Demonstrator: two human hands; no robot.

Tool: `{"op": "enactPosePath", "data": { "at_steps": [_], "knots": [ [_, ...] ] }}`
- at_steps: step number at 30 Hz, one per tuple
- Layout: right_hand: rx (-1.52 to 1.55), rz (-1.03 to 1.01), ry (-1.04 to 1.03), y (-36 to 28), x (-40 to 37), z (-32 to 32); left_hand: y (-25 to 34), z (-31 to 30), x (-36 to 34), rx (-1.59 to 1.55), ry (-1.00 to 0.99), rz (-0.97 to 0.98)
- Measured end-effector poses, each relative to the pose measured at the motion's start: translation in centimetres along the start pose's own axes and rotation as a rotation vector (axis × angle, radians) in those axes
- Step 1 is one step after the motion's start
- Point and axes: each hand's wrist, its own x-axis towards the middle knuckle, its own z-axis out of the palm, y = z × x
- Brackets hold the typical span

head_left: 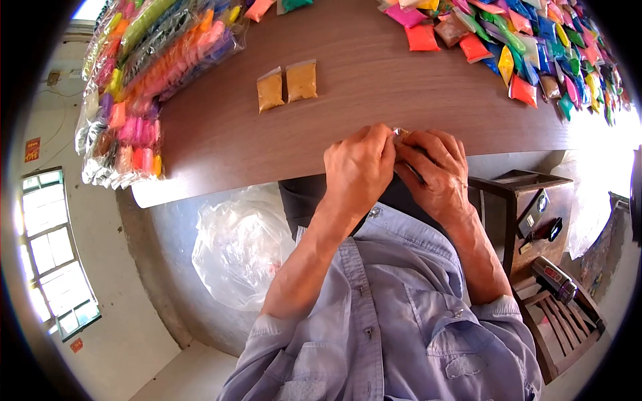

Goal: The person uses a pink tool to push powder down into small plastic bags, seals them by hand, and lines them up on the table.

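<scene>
My left hand [361, 164] and my right hand [435, 167] meet at the near edge of the table, fingers closed. Between their fingertips is a small clear plastic packet [399, 134], mostly covered, so its contents cannot be made out. Farther up the table lie two flat packets with golden-brown contents, a left packet [270, 91] and a right packet [301, 81], side by side.
A heap of colourful small packets [521, 50] covers the table's right end. Bundled bags of coloured pieces [144, 87] line the left end of the brown table [221, 144]. A clear plastic bag [241, 247] is below, left; a wooden chair [558, 327] stands right.
</scene>
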Motion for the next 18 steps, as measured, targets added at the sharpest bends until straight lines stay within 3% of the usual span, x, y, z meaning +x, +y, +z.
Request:
{"op": "enactPosePath", "data": {
  "at_steps": [18],
  "knots": [
    [0.017,0.074,0.006,0.9,-0.5,-2.4,-1.1,-1.4,-0.1,-0.220,0.003,-0.104]
  ]
}}
